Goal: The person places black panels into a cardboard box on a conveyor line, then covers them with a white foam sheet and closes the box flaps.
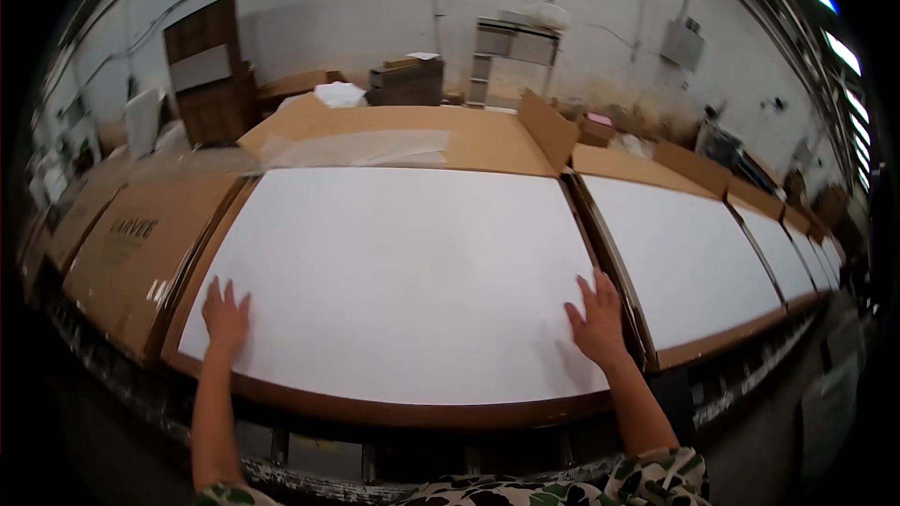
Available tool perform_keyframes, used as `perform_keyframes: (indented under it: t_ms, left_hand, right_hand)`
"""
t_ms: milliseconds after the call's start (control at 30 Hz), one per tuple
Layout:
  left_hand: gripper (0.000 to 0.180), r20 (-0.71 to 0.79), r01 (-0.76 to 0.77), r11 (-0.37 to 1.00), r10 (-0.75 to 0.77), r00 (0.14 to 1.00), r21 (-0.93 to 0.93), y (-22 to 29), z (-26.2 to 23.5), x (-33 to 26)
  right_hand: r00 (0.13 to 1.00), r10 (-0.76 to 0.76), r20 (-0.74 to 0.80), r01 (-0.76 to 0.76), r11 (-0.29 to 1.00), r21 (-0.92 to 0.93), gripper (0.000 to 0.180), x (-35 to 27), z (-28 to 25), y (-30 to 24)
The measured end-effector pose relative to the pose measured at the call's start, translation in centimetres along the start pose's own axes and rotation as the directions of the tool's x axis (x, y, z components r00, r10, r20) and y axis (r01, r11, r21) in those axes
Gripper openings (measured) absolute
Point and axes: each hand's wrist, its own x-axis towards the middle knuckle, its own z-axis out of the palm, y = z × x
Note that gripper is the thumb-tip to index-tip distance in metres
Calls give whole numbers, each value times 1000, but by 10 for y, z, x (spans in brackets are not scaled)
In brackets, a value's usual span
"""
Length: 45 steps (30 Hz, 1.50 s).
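- White panel (pixel 403 281) lies in the open carton (pixel 422 415) before the person.
- Left hand (pixel 226 319) and right hand (pixel 597 326) spread open over its sides, gripping nothing.
- Uneven pressing might skew it; the raised flap (pixel 548 134) could drop onto its corner.
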Motion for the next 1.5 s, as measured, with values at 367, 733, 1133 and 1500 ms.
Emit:
perform_keyframes:
  t_ms: [367, 733, 1133, 1500]
  left_hand:
    - [46, 230, -212, 950, 264, 937, -228, 91, -18, -27]
    - [35, -5, -213, 935, 221, 975, -284, 179, -34, -123]
    - [32, 61, -198, 932, 227, 972, -303, 213, -51, -107]
    - [35, -251, -705, 130, 877, 410, -697, 543, -15, -50]
  right_hand:
    - [933, -63, 354, -34, 965, 261, 48, 61, 3, 88]
    - [938, 258, -230, -242, 965, 99, 59, 353, 97, 250]
    - [964, 165, -208, -151, 985, 84, 22, 421, 186, 244]
    - [907, 274, -320, -177, 937, 301, 33, 280, 142, 231]
